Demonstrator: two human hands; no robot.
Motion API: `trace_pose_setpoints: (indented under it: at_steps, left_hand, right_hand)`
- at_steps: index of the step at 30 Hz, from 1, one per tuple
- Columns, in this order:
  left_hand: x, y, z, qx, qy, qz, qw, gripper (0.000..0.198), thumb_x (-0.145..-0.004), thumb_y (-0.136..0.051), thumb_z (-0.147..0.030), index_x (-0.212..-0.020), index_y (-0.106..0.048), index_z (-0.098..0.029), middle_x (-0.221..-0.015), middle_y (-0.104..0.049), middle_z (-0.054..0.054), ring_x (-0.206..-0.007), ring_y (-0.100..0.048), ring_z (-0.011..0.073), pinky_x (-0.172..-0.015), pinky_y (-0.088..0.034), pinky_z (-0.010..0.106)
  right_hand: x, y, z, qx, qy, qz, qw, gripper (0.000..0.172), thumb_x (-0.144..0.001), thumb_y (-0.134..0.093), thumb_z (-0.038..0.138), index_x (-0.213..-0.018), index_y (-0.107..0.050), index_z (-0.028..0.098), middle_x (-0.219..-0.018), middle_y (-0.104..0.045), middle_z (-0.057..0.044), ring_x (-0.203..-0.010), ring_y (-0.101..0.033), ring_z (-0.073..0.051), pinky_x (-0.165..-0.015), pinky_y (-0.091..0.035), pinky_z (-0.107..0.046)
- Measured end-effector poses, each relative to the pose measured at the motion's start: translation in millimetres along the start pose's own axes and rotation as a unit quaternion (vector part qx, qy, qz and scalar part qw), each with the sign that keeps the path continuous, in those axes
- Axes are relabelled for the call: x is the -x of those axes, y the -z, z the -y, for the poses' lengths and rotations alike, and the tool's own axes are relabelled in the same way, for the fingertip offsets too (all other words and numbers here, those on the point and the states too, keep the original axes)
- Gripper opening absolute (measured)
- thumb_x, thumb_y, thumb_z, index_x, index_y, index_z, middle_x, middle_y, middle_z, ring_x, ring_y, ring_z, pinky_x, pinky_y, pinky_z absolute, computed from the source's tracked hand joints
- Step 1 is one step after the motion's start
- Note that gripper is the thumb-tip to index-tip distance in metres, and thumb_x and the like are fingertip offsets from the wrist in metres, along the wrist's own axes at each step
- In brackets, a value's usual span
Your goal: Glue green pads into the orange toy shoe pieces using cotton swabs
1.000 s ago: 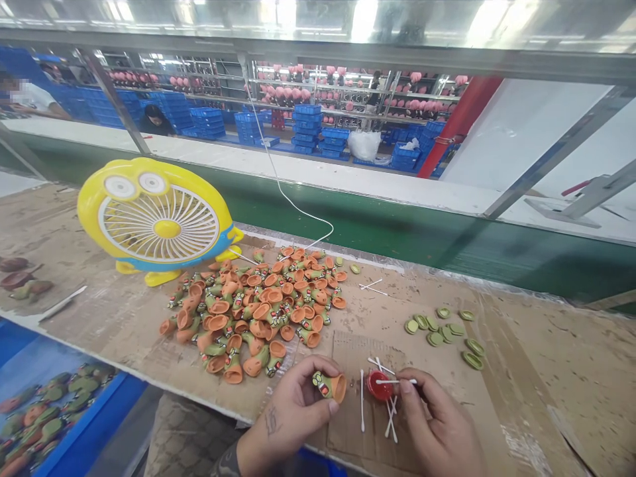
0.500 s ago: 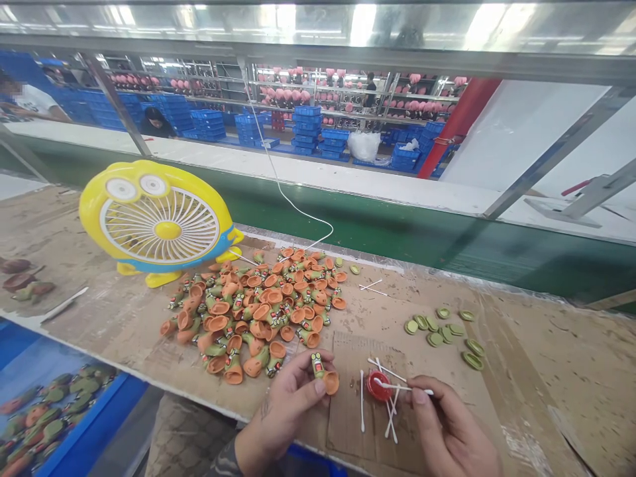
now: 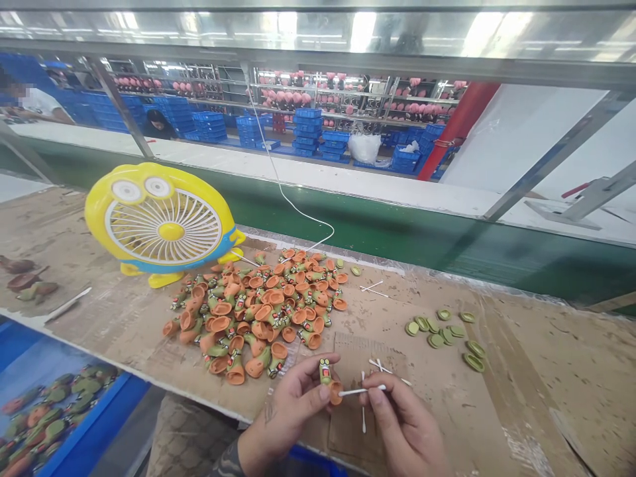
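My left hand (image 3: 293, 404) is closed on a small green and orange figurine (image 3: 325, 372) with round eyes and a red mouth, its orange hollow end turned right. Between the thumb and fingers of my right hand (image 3: 400, 414) is a white cotton swab (image 3: 362, 391). The swab's left tip meets the rim of the figurine's hollow end; whether it is inside, I cannot tell. Behind my right hand the red pot is hidden. Loose cotton swabs (image 3: 381, 366) stick out around that hand. A large heap of similar figurines (image 3: 263, 311) lies beyond my left hand.
Green oval pieces (image 3: 446, 334) lie at the right on the cardboard-covered table (image 3: 527, 358). A yellow fan (image 3: 171, 232) stands behind the heap at the left. Below the table's left edge is a blue bin (image 3: 94, 424) of green pieces. Two crossed swabs (image 3: 373, 287) lie farther back.
My right hand has moved left with the cotton swab, from over the red pot to the figurine. The figurine has shifted slightly right in my left hand.
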State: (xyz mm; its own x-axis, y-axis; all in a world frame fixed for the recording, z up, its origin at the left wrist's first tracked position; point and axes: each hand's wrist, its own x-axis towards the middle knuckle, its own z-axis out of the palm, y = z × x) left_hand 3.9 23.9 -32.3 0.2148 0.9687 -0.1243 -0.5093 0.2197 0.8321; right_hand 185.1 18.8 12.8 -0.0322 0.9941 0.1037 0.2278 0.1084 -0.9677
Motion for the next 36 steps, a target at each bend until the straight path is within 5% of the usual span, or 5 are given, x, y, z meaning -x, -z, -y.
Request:
trace_pose_setpoints:
  at_steps: [12, 17, 22, 26, 36]
  left_hand:
    - [-2, -3.9, -5, 0.026, 0.026, -0.040, 0.999, 0.063, -0.077, -0.086, -0.052, -0.126, -0.071, -0.017, -0.088, -0.065, 0.004, -0.072, -0.059, 0.0138, -0.064, -0.046, 0.026]
    - [0, -6.6, -9, 0.022, 0.030, -0.044, 0.998, 0.055, -0.075, -0.088, -0.046, -0.120, -0.074, -0.018, -0.095, -0.064, 0.006, -0.079, -0.058, 0.0160, -0.067, -0.048, 0.027]
    - [2, -3.3, -10, 0.015, 0.034, -0.041, 0.998, 0.050, -0.078, -0.086, -0.046, -0.119, -0.074, -0.020, -0.098, -0.065, 0.006, -0.081, -0.056, 0.0164, -0.070, -0.048, 0.029]
    - [1, -3.7, -10, 0.017, 0.025, -0.042, 0.999, 0.050, -0.076, -0.087, -0.047, -0.117, -0.075, -0.020, -0.096, -0.065, 0.006, -0.079, -0.054, 0.0161, -0.069, -0.046, 0.029]
    - [4, -7.1, -13, 0.005, 0.028, -0.039, 0.999, 0.050, -0.076, -0.087, -0.049, -0.115, -0.075, -0.021, -0.098, -0.066, 0.007, -0.082, -0.055, 0.0176, -0.071, -0.047, 0.029]
  right_hand:
    - [-10, 47, -22, 0.133, 0.076, -0.043, 0.987, 0.028, -0.102, -0.057, 0.045, -0.095, -0.072, 0.022, -0.085, -0.073, -0.004, -0.076, -0.070, -0.019, -0.069, -0.056, -0.021]
    - [-18, 73, -39, 0.238, 0.073, 0.029, 0.968, 0.032, -0.103, -0.051, 0.048, -0.110, -0.073, 0.025, -0.103, -0.075, -0.004, -0.093, -0.072, -0.021, -0.082, -0.057, -0.025]
    - [-49, 131, -60, 0.405, -0.057, -0.098, 0.907, 0.066, -0.098, -0.036, 0.063, -0.129, -0.065, 0.013, -0.107, -0.070, -0.015, -0.095, -0.068, -0.030, -0.081, -0.057, -0.042]
    - [-74, 170, -78, 0.462, -0.108, -0.131, 0.870, 0.069, -0.092, -0.041, 0.060, -0.127, -0.068, 0.008, -0.109, -0.066, -0.024, -0.099, -0.065, -0.042, -0.085, -0.051, -0.057]
    - [-40, 169, -91, 0.429, -0.063, -0.042, 0.900, 0.040, -0.087, -0.047, 0.044, -0.107, -0.072, 0.020, -0.113, -0.072, -0.012, -0.098, -0.070, -0.029, -0.089, -0.054, -0.044]
